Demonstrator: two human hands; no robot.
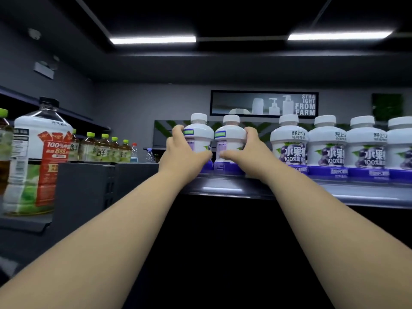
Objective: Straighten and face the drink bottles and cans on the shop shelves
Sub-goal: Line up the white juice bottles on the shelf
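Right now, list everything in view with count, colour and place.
white bottles: six, white with purple labels, row on the right shelf
tea bottles: several, brown with green caps, left shelving
big bottle: one, clear with red label, near left
water bottles: two, clear, far end of left shelving
sign: one, black, back wall
ceiling lights: two, white, overhead
left hand: one, grips leftmost white bottle
right hand: one, grips second white bottle
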